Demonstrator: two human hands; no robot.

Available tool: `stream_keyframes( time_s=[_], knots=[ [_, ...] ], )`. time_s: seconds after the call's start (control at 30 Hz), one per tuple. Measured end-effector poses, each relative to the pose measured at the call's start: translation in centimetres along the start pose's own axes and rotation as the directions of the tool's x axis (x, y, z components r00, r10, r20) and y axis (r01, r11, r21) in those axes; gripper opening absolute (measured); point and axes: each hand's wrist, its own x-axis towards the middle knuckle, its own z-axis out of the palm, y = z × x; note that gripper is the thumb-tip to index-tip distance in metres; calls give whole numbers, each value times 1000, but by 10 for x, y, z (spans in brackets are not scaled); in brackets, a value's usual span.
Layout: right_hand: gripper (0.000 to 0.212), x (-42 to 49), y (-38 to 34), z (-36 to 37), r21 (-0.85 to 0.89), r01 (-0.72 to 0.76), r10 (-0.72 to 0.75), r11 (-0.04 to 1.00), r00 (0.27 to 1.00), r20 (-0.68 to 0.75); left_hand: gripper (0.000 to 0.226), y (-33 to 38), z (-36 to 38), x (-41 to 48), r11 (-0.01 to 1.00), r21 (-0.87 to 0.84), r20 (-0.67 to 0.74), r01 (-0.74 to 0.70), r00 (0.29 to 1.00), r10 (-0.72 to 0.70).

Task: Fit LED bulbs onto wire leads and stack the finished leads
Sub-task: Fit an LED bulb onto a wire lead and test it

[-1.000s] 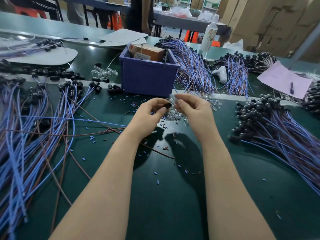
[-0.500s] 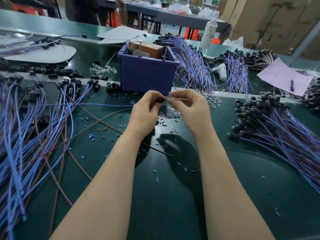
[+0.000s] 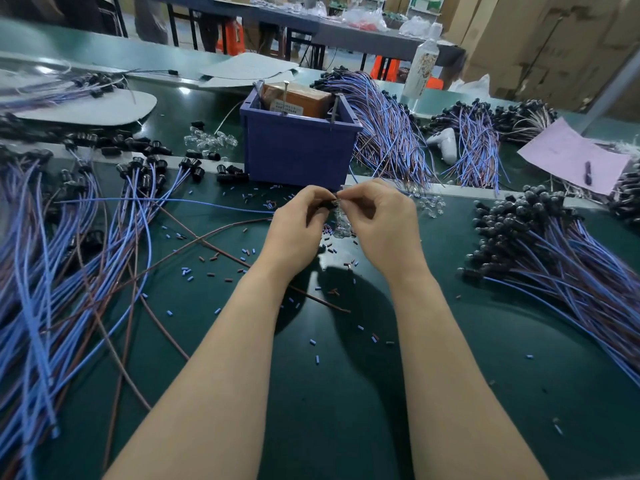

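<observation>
led bulb (image 3: 338,201) pinched by right hand (image 3: 382,221), socket (image 3: 327,204) by left hand (image 3: 298,225).

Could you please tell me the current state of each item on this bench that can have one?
Left hand: pinches the black holder of a lead.
Right hand: pinches a clear bulb at that holder.
Blue bin: upright, open-topped, holding a brown box.
Bottle: upright.
Finished leads: heaped on the right.
Left leads: spread loose.
</observation>
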Motion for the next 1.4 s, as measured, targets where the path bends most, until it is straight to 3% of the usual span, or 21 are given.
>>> stream_keyframes(
  time_s=[0.2, 0.4, 0.63, 0.97, 1.4],
  knots=[
    [14, 1, 1, -2, -19, -48, 49, 999, 998, 34, 21, 4, -2, 0, 989, 142, 13, -42, 999, 41],
    [13, 2, 9, -8, -15, -125, 125, 992, 991, 51, 17, 7, -2, -4, 957, 290, -26, 9, 1000, -1],
    [13, 2, 13, -8, 40, -195, 190, 980, 976, 103, 15, 9, -2, -4, 978, 207, 32, 1, 999, -8],
    [20, 0, 17, -4, 295, -332, 291, 896, 941, 173, 12, 2, -4, -1, 985, 164, 59, 49, 996, -59],
    [20, -1, 20, -1, 261, -370, 327, 892, 925, 193, 9, 3, -4, -3, 991, 106, 113, 79, 989, -91]
  ],
)
